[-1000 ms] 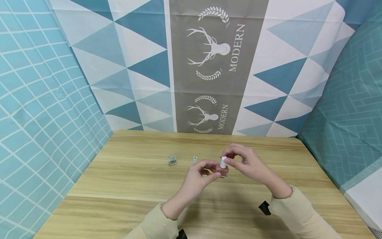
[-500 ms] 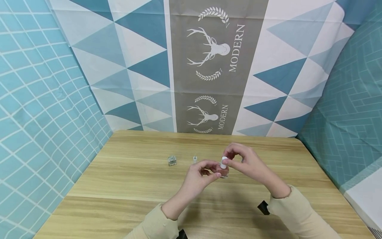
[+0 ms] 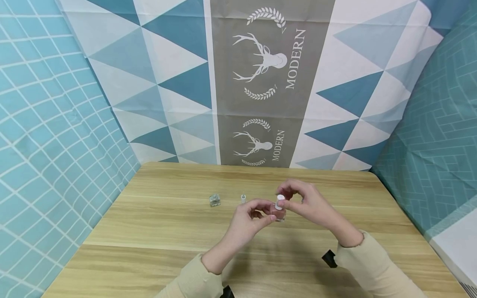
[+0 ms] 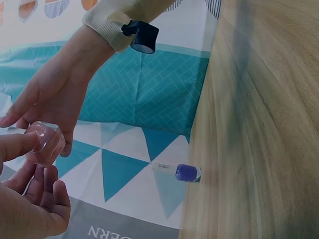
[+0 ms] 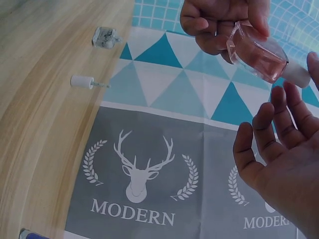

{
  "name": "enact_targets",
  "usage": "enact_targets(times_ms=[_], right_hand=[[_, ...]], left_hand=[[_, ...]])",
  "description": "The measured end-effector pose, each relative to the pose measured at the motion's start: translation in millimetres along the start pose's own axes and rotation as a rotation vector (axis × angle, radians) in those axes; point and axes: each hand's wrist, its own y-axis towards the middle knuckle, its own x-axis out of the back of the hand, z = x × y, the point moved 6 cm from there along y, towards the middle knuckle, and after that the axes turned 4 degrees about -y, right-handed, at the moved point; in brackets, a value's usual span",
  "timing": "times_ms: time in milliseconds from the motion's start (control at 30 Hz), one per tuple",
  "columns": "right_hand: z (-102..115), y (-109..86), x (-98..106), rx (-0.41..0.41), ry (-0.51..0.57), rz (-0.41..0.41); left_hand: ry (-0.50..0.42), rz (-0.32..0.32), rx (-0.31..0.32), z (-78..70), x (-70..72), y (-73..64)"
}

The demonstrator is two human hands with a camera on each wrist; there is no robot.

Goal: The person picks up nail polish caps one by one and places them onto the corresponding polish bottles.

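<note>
A small glass nail polish bottle (image 3: 278, 213) with pinkish polish is gripped between the thumb and fingers of my left hand (image 3: 246, 221). It stands nearly upright in the head view, held above the table. On its neck sits a white cap (image 3: 280, 202), which the thumb and fingertips of my right hand (image 3: 311, 205) pinch from the right side. In the right wrist view the pink polish (image 5: 264, 57) shows through the clear glass, with the cap (image 5: 297, 74) at its end. The left wrist view shows the bottle's glass base (image 4: 49, 128); the cap is hidden there.
A clear, capless bottle (image 3: 214, 200) stands on the wooden table (image 3: 164, 231), left of the hands. Beside it is a white cap with a brush (image 5: 82, 82). A purple nail polish bottle (image 4: 187, 173) stands farther right, hidden in the head view. Patterned cloth walls surround the table.
My right fingers have shifted slightly around the white cap, turning on it, and the cap leans a little differently. My left hand and the bottle have stayed almost still.
</note>
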Motion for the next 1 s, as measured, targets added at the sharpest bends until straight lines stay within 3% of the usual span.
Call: enact_targets(times_ms=[100,333,533,767,1000], right_hand=[[1.1,-0.2,0.5,0.008,-0.005,0.016],[5.3,-0.4,2.4,0.094,-0.006,0.037],[11.3,-1.4,2.4,0.162,0.017,0.080],[12.9,-2.4,3.4,0.207,0.025,0.067],[11.3,-1.0,3.8,0.168,0.023,0.063]], left_hand=[[-0.006,0.003,-0.006,0.4,0.9,0.1],[-0.015,-0.018,-0.029,32.8,2.2,8.6],[0.002,-0.017,-0.035,32.3,2.9,7.7],[0.007,-0.012,-0.031,32.2,1.8,7.2],[0.011,-0.016,-0.027,32.6,1.3,7.6]])
